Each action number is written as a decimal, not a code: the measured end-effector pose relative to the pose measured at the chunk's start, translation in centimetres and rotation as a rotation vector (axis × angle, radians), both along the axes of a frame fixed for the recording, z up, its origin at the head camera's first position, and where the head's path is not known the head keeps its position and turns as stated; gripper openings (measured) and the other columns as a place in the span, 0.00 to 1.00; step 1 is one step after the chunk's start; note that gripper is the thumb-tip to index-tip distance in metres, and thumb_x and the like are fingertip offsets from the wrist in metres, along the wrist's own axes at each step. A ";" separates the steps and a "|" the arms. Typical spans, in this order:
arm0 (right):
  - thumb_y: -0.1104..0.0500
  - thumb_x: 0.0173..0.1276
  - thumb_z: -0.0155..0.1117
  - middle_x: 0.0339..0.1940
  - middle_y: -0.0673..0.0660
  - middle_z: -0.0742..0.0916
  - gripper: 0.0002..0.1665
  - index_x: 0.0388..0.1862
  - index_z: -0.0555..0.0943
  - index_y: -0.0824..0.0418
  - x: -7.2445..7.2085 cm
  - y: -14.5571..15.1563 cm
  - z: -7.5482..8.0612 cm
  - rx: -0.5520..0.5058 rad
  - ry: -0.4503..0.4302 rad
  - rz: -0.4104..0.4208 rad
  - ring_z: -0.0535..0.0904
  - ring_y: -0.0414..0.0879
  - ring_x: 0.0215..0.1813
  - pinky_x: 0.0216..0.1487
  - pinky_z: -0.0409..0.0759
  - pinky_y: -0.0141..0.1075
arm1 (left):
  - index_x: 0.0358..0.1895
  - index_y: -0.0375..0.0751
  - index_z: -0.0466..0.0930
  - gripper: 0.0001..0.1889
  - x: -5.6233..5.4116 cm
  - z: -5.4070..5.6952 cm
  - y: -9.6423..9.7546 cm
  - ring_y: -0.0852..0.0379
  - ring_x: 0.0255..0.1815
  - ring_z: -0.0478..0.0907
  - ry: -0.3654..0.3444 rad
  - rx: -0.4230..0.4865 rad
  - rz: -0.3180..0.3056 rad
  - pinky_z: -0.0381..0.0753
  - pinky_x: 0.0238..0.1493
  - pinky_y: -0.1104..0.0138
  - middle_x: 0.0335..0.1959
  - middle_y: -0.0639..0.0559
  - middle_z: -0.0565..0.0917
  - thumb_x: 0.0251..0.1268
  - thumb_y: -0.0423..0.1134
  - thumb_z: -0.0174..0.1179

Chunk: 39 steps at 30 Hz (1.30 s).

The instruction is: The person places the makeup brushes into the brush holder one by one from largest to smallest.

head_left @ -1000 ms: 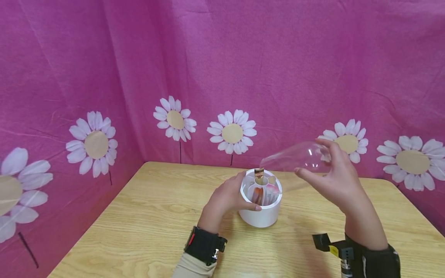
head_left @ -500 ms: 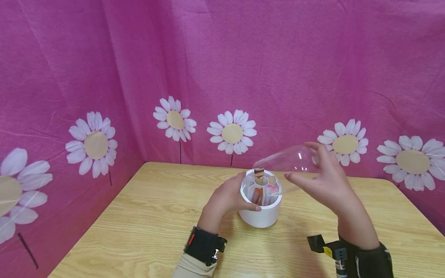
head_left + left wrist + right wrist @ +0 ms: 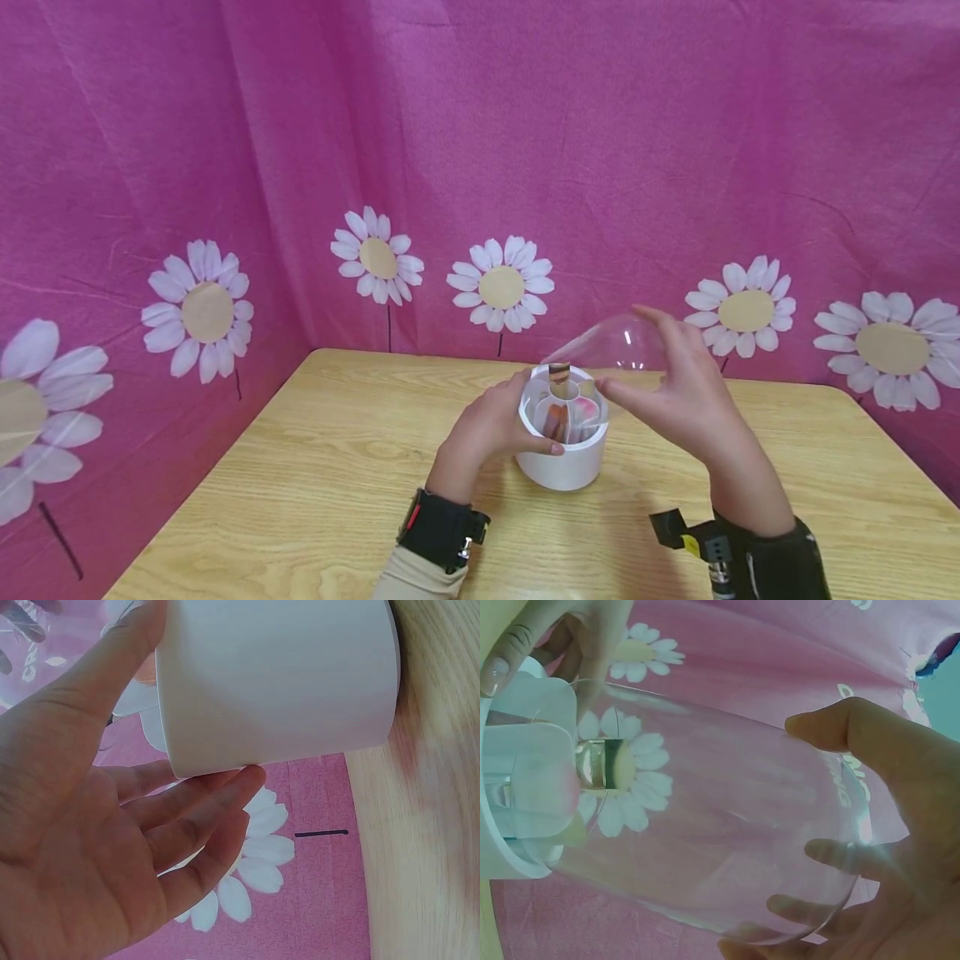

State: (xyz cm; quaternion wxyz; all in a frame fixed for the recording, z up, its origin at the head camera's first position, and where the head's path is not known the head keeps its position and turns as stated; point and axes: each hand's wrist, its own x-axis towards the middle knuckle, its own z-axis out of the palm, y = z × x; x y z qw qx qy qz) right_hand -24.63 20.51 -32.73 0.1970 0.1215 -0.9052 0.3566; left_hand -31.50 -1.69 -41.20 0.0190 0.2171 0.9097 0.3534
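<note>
On the table stands a white round organizer (image 3: 561,468) with clear inner compartments. A gold-banded item (image 3: 559,375) rises from its middle, with orange-brown and pink-tipped items around it. My left hand (image 3: 487,423) grips the organizer's left side, thumb along the front of the rim; the left wrist view shows its fingers (image 3: 202,802) against the white wall. My right hand (image 3: 686,392) holds a clear dome lid (image 3: 705,802) by its rounded closed end, thumb and fingers spread around it. The lid is tilted, its open end at the organizer's rim and partly over the contents.
A light wooden table (image 3: 315,500) lies under everything. Pink cloth (image 3: 600,125) printed with white daisies hangs behind and at the left. Black straps with small devices sit on both wrists.
My right hand has moved left with the dome lid, bringing its open end further over the organizer. The left hand and the organizer have stayed in place.
</note>
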 end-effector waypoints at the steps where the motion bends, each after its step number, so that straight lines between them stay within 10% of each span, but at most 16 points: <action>1: 0.50 0.57 0.78 0.70 0.73 0.67 0.55 0.79 0.61 0.58 0.0 -0.1 -0.1 0.005 0.004 0.004 0.67 0.70 0.67 0.58 0.68 0.72 | 0.73 0.57 0.65 0.51 0.0 0.0 0.0 0.54 0.62 0.76 0.000 0.001 0.000 0.78 0.59 0.52 0.64 0.54 0.79 0.41 0.52 0.84; 30: 0.45 0.61 0.78 0.76 0.74 0.64 0.57 0.80 0.59 0.62 -1.4 -2.5 -1.3 0.071 0.043 0.005 0.62 0.74 0.74 0.66 0.63 0.72 | 0.71 0.53 0.66 0.50 0.3 0.3 -0.1 0.53 0.62 0.77 0.010 -0.002 -0.008 0.78 0.60 0.50 0.63 0.54 0.80 0.42 0.52 0.84; 39: 0.53 0.67 0.73 0.70 0.70 0.73 0.39 0.72 0.71 0.66 -1.3 -1.8 -1.3 0.108 0.089 0.057 0.69 0.69 0.70 0.66 0.67 0.68 | 0.73 0.53 0.64 0.51 0.2 0.3 0.0 0.53 0.64 0.76 -0.011 0.020 -0.017 0.76 0.63 0.50 0.66 0.55 0.78 0.43 0.50 0.84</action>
